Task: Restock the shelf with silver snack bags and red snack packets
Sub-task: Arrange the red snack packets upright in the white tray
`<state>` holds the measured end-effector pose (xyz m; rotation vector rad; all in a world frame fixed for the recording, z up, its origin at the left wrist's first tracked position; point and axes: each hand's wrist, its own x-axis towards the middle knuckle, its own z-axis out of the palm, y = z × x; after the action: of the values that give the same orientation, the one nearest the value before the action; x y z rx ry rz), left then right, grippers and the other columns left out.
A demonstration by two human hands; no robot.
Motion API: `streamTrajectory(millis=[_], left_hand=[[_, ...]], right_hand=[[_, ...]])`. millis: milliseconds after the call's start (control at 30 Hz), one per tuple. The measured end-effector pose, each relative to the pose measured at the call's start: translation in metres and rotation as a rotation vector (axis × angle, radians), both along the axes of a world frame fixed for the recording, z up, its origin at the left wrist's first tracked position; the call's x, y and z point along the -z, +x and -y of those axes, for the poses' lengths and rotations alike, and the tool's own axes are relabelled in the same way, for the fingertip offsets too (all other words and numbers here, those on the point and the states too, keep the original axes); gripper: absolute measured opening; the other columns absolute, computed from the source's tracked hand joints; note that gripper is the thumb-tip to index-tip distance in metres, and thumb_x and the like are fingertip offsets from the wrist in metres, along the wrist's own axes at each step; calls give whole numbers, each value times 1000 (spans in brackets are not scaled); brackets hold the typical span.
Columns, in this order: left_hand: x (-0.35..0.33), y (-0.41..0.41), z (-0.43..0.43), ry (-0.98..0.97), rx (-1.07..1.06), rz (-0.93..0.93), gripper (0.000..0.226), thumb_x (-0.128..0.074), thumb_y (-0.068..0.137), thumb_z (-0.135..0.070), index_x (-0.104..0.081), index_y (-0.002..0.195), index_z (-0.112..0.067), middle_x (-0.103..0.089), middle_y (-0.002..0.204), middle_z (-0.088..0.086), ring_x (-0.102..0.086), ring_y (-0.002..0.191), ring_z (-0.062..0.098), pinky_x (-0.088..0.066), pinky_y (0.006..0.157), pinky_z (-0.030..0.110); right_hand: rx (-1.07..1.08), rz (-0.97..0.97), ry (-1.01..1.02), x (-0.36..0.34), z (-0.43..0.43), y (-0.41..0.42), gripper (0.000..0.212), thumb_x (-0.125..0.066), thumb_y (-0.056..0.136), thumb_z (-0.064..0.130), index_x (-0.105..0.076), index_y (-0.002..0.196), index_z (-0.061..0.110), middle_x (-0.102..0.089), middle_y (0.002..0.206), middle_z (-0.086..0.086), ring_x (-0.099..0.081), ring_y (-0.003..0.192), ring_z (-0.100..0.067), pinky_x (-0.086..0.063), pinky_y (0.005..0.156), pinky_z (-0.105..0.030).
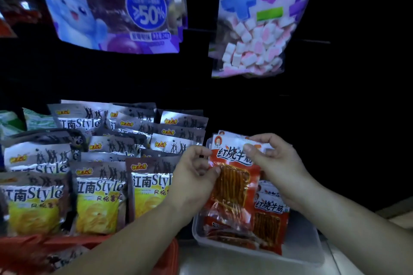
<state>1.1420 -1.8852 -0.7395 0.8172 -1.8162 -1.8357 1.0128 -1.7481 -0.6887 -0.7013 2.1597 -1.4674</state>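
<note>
Dim shop, black backdrop (134, 78). Pinching red packet (232, 183) at its left edge with left hand (196, 174), thumb on the front; gripping its top right corner with right hand (277, 161). Held upright over tray (301, 250) of more packets (268, 223). Just left, rows of silver bags (100, 187). Above, hanging purple bag (111, 6) and marshmallow bag (257, 29).

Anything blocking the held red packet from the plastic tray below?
Nothing visible: left hand and right hand pinch the red snack packet just over the pale plastic tray; other red packets lie in it.
</note>
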Motion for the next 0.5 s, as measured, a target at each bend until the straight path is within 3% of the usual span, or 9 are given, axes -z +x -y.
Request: streamTrajectory(millis=[67, 133, 167, 233, 300, 367, 433, 500], left_hand=[[-19, 9, -2, 0, 8, -31, 36, -71, 95, -10, -56, 116, -34, -69, 78, 0, -66, 72, 23, -57, 68, 38], [-43, 21, -2, -25, 38, -38, 41, -69, 96, -11, -53, 123, -37, -72, 83, 4, -69, 75, 27, -59, 72, 42], [-55, 28, -2, -44, 53, -39, 42, -69, 97, -11, -52, 125, -37, -72, 86, 8, -69, 77, 27, -59, 72, 42], [-81, 43, -6, -81, 72, -47, 43, -66, 98, -9, -52, 130, -33, -68, 85, 13, -64, 64, 14, -53, 60, 27], [-102, 57, -13, -96, 91, -51, 44, -64, 98, -6, -53, 129, -35, -68, 82, 7, -61, 58, -2, -46, 53, 14], [-115, 72, -23, -46, 104, -52, 43, -64, 99, -9, -51, 119, -44, -72, 78, -3, -65, 63, -9, -47, 53, 8], [-121, 87, -31, 8, 85, -71, 40, -64, 99, -12, -51, 116, -46, -74, 74, -11, -68, 65, -4, -55, 60, 14], [-124, 98, -38, 11, 71, -94, 44, -67, 98, -12, -55, 127, -43, -73, 79, -6, -69, 72, 9, -63, 78, 36]], right_hand=[[34, 139, -14, -13, -2, 11, 52, -78, 82, 47, -57, 129, 42, -67, 128, 1, -66, 116, -20, -55, 97, -51], [41, 221, 3, -28, -2, 26, 52, -80, 88, 29, -55, 134, 36, -70, 124, 3, -66, 113, -20, -56, 92, -49], [43, 208, 11, -35, -4, 34, 45, -77, 92, 22, -56, 129, 35, -71, 119, 5, -66, 109, -18, -55, 87, -45], [53, 114, -1, -53, -7, 53, 39, -70, 97, 13, -56, 120, 41, -72, 107, 10, -66, 102, -14, -51, 76, -34], [83, 40, -34, -70, -10, 72, 42, -67, 98, 10, -58, 123, 43, -75, 102, 9, -70, 97, -11, -51, 72, -28], [145, 17, -98, -85, -12, 92, 47, -67, 98, 11, -57, 128, 46, -76, 98, 8, -71, 90, -3, -57, 74, -27], [205, 32, -176, -95, -13, 108, 44, -69, 98, 14, -59, 131, 42, -76, 98, 5, -72, 92, -4, -60, 84, -31], [235, 25, -219, -104, -13, 120, 41, -69, 98, 16, -60, 129, 41, -74, 98, 7, -70, 93, 1, -55, 80, -19]])
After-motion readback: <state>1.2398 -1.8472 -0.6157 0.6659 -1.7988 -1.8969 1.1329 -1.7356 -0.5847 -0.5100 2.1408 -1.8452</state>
